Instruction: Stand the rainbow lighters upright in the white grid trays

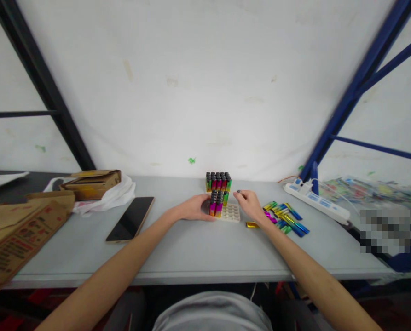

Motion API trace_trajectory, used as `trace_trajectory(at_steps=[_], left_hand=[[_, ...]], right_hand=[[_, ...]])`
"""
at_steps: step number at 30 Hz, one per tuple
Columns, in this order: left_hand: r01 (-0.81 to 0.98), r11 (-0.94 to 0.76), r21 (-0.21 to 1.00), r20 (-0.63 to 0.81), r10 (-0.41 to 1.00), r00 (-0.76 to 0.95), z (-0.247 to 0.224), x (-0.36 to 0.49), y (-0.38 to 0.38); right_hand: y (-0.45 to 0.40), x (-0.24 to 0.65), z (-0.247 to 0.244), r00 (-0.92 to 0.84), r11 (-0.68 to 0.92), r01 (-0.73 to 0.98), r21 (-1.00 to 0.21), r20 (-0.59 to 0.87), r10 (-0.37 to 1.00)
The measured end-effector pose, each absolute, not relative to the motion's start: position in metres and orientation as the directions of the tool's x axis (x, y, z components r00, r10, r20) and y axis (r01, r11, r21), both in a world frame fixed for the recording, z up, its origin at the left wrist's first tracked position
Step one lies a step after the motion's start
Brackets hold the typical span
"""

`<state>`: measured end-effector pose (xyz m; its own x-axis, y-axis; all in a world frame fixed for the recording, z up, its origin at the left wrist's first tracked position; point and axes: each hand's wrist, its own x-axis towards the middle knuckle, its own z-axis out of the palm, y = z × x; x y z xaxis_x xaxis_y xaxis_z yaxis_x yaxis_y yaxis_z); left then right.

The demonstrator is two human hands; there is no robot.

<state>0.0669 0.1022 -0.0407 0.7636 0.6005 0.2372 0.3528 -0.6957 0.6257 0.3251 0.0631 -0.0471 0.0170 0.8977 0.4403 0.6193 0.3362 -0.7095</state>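
Observation:
My left hand (195, 207) is curved round the left end of a pale tray (231, 213) with rows of round holes, thumb at the front edge. Several lighters (216, 204) with black tops and shiny purple, orange and green bodies stand upright in the tray's left part. Over the tray's right end, my right hand (248, 203) is closed, with the dark tip of a lighter (239, 191) showing at its fingertips; its body is hidden. Behind the tray stands a tight block of similar lighters (219, 182).
Loose shiny coloured sleeves (288, 218) and one gold piece (251, 225) lie at the right. Farther right is a white power strip (315, 202). A phone (131, 219), an open cardboard box (91, 185) on white plastic, and another carton (29, 234) lie left.

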Motion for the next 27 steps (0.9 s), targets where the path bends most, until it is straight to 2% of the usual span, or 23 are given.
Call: trace_trajectory(at_steps=[11, 21, 27], left_hand=[[0.351, -0.696, 0.626, 0.239, 0.601, 0.763, -0.041, 0.066, 0.102], [0.361, -0.702, 0.614, 0.243, 0.603, 0.760, -0.043, 0.066, 0.103], [0.362, -0.704, 0.611, 0.245, 0.603, 0.760, -0.042, 0.067, 0.103]], right_hand=[[0.060, 0.322, -0.043, -0.010, 0.381, 0.639, -0.668, 0.487, 0.873], [0.064, 0.323, -0.047, 0.002, 0.331, 0.691, -0.642, 0.460, 0.888], [0.054, 0.322, -0.034, -0.105, 0.406, 0.693, -0.596, 0.473, 0.875]])
